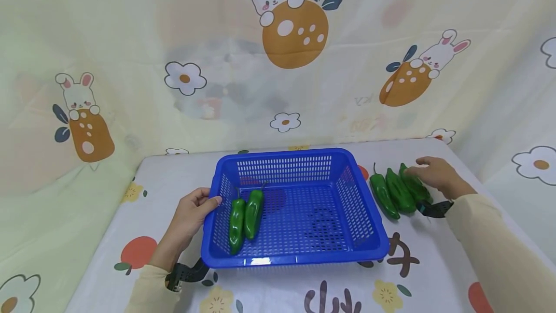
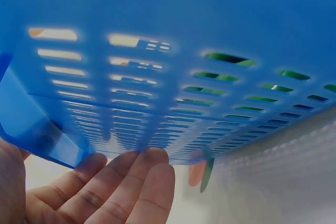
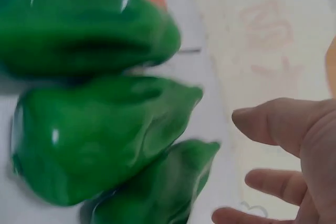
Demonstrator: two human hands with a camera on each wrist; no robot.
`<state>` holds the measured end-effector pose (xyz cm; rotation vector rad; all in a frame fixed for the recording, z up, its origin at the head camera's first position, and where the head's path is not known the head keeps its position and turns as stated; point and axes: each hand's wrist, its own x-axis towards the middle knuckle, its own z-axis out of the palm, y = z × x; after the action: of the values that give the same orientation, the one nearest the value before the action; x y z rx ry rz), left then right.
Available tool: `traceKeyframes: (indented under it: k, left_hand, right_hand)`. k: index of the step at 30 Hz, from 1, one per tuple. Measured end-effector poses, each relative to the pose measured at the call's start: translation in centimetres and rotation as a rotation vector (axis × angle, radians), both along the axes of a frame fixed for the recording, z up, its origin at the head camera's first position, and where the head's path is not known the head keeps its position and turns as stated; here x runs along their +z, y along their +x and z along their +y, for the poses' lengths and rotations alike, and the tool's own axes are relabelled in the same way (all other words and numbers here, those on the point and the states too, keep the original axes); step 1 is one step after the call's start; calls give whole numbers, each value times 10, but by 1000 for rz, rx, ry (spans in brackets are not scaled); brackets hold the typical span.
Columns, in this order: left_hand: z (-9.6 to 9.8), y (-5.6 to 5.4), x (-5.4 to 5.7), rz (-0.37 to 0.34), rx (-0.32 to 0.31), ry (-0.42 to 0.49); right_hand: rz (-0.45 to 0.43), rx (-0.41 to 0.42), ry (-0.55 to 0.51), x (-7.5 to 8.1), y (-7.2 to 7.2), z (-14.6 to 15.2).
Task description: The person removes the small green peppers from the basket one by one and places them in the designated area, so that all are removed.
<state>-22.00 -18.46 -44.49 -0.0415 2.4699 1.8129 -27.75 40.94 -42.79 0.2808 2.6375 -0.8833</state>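
My left hand (image 1: 191,214) holds a blue plastic basket (image 1: 295,259) at its left side, thumb over the rim. In the left wrist view, the fingers (image 2: 134,182) lie against its slotted outer wall. Inside, at the left, two green peppers (image 1: 236,226) rest side by side. To the right of the basket, three more green peppers (image 1: 384,197) lie in a row on the table. My right hand (image 1: 438,175) hovers at the rightmost pepper (image 1: 416,187). The right wrist view shows its thumb and fingers spread, with nothing between them, beside the pepper tips.
A white cloth (image 1: 173,173) printed with fruit, flowers and dark lettering covers the table. Behind and at both sides hang pale curtains (image 1: 234,71) with rabbit and flower prints. Each wrist carries a black strap-on mount (image 1: 187,273).
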Motion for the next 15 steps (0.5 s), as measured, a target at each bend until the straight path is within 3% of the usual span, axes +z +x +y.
traceKeyframes:
  k: [10,15]
  left_hand:
    - [-3,1,1,4,10,-10]
    - [-1,0,-1,10,8,-7]
  right_hand:
    - [94,-12,28,41,8,-56]
    - [142,29,-5,64,17,-92]
